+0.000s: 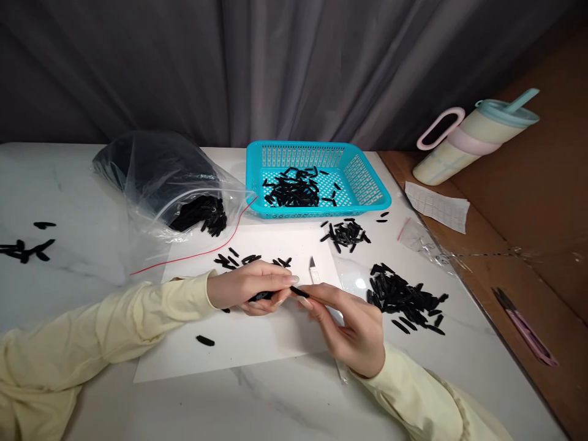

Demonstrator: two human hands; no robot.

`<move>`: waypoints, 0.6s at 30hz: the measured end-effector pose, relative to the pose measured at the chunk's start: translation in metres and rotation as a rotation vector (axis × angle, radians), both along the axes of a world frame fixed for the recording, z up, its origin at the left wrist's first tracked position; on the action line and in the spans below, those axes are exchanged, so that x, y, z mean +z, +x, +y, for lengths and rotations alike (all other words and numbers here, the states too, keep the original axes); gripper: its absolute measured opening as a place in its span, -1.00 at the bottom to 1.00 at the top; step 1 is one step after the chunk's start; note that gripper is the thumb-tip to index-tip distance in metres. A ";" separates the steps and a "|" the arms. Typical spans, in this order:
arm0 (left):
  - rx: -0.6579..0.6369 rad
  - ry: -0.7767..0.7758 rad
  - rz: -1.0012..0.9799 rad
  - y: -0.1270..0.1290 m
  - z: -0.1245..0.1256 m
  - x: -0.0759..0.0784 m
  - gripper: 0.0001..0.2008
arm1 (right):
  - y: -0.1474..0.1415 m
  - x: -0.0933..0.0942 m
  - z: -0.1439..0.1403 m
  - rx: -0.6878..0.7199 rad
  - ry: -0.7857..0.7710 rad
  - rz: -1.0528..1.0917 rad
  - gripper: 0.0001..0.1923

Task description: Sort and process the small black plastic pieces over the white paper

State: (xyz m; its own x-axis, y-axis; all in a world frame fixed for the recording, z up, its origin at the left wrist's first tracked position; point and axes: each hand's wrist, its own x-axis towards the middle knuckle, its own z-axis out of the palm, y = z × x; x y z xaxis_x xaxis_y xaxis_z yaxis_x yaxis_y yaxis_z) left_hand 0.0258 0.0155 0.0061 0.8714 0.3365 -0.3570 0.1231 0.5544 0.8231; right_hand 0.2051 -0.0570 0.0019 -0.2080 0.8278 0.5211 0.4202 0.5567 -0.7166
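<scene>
My left hand is closed around a few small black plastic pieces over a white paper sheet. One thin black piece sticks out between the fingertips of both hands. My right hand grips a slim craft knife. The knife's blade points away from me, and its handle end shows below the wrist. A pile of the same black pieces lies just right of my right hand.
A turquoise basket holding black pieces stands at the back, with a clear plastic bag of more pieces to its left. Smaller heaps lie at the paper's far edge and far left. A lidded cup, paper slip and pink snips are on the right.
</scene>
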 end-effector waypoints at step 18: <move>0.262 0.261 0.030 0.003 -0.002 -0.005 -0.63 | 0.000 -0.005 0.005 -0.078 -0.179 -0.023 -0.85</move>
